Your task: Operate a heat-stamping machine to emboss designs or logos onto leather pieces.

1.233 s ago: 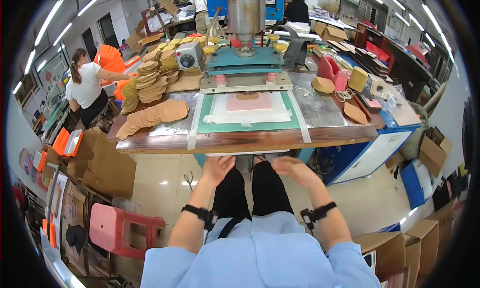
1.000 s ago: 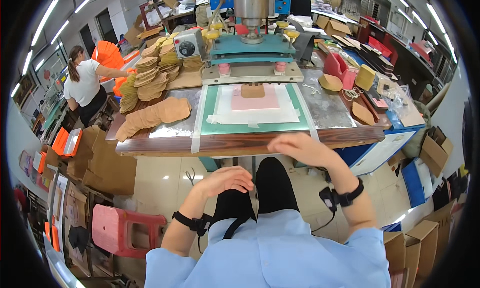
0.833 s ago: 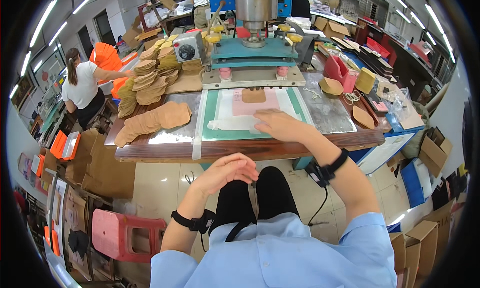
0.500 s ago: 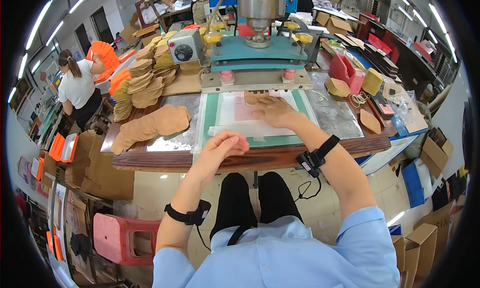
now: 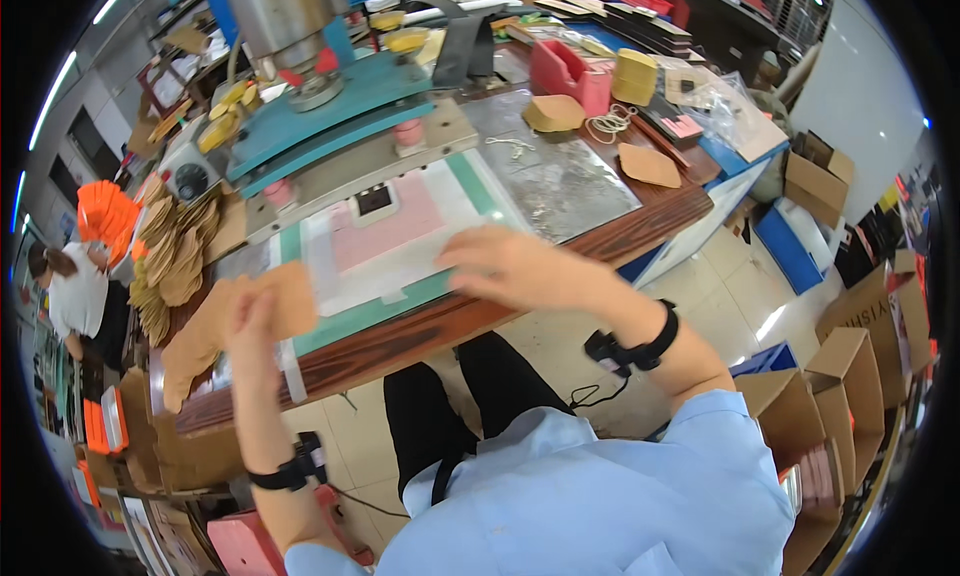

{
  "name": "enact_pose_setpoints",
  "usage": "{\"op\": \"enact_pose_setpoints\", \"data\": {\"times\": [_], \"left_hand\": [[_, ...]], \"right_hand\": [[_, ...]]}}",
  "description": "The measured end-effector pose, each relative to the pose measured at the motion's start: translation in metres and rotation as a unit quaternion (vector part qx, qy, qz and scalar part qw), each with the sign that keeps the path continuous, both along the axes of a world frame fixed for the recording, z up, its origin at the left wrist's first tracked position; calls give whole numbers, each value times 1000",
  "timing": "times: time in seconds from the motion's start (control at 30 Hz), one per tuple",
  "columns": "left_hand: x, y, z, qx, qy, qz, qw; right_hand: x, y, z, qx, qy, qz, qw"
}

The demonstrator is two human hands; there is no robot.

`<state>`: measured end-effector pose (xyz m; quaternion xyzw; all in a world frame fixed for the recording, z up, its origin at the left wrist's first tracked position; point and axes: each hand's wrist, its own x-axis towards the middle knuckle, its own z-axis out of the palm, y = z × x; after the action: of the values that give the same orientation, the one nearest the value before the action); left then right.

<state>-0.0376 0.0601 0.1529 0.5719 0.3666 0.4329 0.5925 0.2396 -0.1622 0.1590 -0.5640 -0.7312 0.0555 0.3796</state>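
My left hand point(image 5: 252, 321) is closed on a flat tan leather-like piece point(image 5: 291, 298) with rounded corners. That piece is at the near right end of an overlapping row of tan pieces point(image 5: 196, 341) on the table's left side. My right hand point(image 5: 505, 266), slightly blurred, hangs over the front edge with fingers loosely bent and apart, holding nothing I can see. Between the hands lies a pink sheet point(image 5: 385, 228) on a white and green board point(image 5: 465, 179). A small pale frame with dark openings point(image 5: 373, 204) rests at its far edge, beside the press point(image 5: 325, 116) with teal plates.
Stacked tan pieces point(image 5: 180, 231) stand left of the press. To the right are a tan piece point(image 5: 650, 165), white cord point(image 5: 610, 124), a pink holder point(image 5: 570, 74) and yellowish blocks point(image 5: 634, 76). Cardboard boxes point(image 5: 840, 376) fill the right floor; another person point(image 5: 82, 291) sits far left.
My right hand has left the tan piece on the pink sheet and drawn back, uncovering the pale frame. My left hand has moved left and gripped a tan piece. The view has turned right.
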Motion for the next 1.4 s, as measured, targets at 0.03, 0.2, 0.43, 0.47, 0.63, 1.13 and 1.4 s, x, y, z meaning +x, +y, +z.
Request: {"op": "enact_pose_setpoints", "data": {"times": [0.03, 0.2, 0.43, 0.47, 0.63, 1.13, 1.4], "left_hand": [[-28, 23, 1, 34, -23, -41, 998], [-56, 68, 16, 356, 220, 178, 890], [50, -34, 2, 459, 237, -29, 856], [57, -47, 1, 444, 233, -42, 864], [57, -53, -11, 386, 220, -85, 892], [54, -58, -8, 369, 184, -100, 905], [53, -41, -22, 366, 127, -116, 915]], "right_hand": [[23, -14, 4, -14, 12, -86, 996], [147, -87, 7, -33, -159, -431, 887], [199, -103, -26, -56, -69, -553, 829], [201, -105, -27, -64, -18, -554, 830], [211, -113, -29, -71, 33, -534, 842], [180, -94, -8, -23, 138, -486, 863], [36, 44, 5, -85, 276, -123, 949]]}}
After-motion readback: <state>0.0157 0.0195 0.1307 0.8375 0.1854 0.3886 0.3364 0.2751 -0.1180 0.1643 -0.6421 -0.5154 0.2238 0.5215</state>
